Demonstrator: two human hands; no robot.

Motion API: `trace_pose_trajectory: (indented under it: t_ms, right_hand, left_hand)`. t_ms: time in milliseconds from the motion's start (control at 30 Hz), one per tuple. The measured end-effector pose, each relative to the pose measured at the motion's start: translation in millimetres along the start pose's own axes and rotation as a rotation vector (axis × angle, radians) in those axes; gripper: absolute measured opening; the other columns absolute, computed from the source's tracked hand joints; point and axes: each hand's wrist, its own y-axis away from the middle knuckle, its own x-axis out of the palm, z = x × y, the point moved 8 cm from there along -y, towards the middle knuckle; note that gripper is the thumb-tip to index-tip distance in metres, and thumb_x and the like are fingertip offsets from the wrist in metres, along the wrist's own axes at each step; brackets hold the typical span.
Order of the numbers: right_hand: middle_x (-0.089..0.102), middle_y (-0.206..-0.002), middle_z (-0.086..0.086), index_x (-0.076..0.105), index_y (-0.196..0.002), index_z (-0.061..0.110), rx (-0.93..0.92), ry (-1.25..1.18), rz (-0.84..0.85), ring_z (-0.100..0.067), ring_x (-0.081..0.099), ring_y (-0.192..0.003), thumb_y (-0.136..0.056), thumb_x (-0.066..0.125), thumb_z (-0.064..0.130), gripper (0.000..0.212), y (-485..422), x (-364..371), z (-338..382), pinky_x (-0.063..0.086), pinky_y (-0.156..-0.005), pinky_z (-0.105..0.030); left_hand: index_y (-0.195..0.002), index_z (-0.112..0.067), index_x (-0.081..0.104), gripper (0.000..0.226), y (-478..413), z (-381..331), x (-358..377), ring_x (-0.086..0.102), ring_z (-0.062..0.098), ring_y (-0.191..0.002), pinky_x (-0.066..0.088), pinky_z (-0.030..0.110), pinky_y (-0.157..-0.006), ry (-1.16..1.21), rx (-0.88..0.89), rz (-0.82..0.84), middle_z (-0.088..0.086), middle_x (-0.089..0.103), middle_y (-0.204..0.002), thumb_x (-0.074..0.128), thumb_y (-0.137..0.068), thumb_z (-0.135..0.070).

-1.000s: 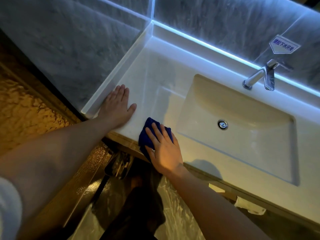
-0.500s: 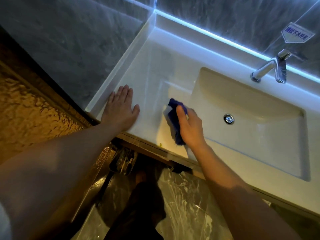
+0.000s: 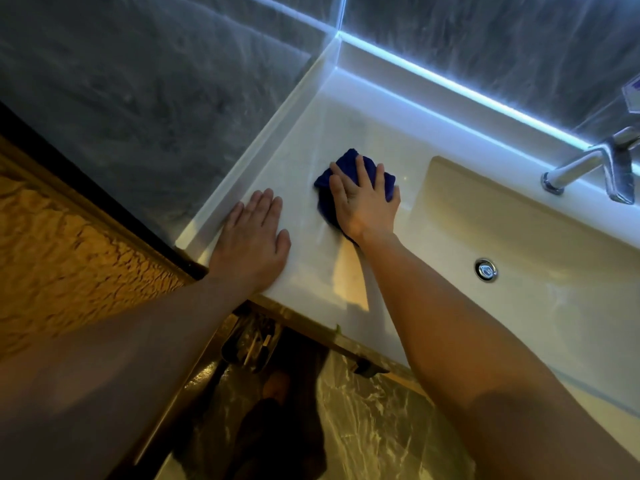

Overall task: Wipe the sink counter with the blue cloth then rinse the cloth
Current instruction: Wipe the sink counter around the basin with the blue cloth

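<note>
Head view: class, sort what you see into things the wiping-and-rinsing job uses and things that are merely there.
Job:
cloth
counter
right hand, flat on the cloth
tap
basin

Merely there:
left hand, resting flat on the counter
drain
light strip

Crumpled dark-blue cloth [image 3: 349, 174], flat on white table [image 3: 311, 271], at basin's [image 3: 519, 237] 9 o'clock, half covered
</note>
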Motion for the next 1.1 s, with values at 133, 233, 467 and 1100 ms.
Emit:
trace_pose_trajectory:
  t_ms: [133,233,467,1100]
  right_hand:
    - [0.006,-0.178,0.007,0.024,-0.159,0.057,-0.002,0.064,-0.002,-0.025,-0.009,-0.164,-0.106,0.018,0.067,0.055,19,11,6,-0.002,-0.127,-0.055]
    - [0.006,-0.178,0.007,0.024,-0.160,0.055,-0.029,0.090,-0.011,-0.024,-0.007,-0.164,-0.107,0.020,0.065,0.054,40,18,11,0.000,-0.128,-0.052]
    - [0.008,-0.178,0.004,0.024,-0.161,0.052,-0.075,0.106,-0.018,-0.025,-0.002,-0.164,-0.108,0.021,0.063,0.055,121,30,16,0.006,-0.130,-0.051]
    - [0.031,-0.172,0.005,0.042,-0.158,0.040,0.262,0.081,-0.309,-0.018,0.017,-0.162,-0.111,0.028,0.051,0.050,266,22,-87,0.017,-0.124,-0.045]
  left_hand:
    - [-0.164,-0.014,0.009,0.069,0,0,0,0.003,0.018,-0.160,0.006,0.044,-0.130,0.006,-0.004,0.011,0.006,0.007,-0.174,0.018,-0.104,-0.046]
    - [-0.164,-0.014,0.009,0.068,1,1,-1,0.003,0.018,-0.160,0.005,0.044,-0.130,0.010,-0.007,0.013,0.006,0.008,-0.174,0.019,-0.104,-0.045]
    - [-0.164,-0.013,0.013,0.068,3,-1,-4,0.006,0.020,-0.160,0.008,0.046,-0.129,0.021,-0.002,0.020,0.008,0.011,-0.173,0.019,-0.103,-0.043]
    - [-0.164,-0.009,0.008,0.074,4,1,1,0.003,0.025,-0.160,0.002,0.047,-0.129,-0.001,0.042,0.062,0.011,0.006,-0.174,0.017,-0.101,-0.049]
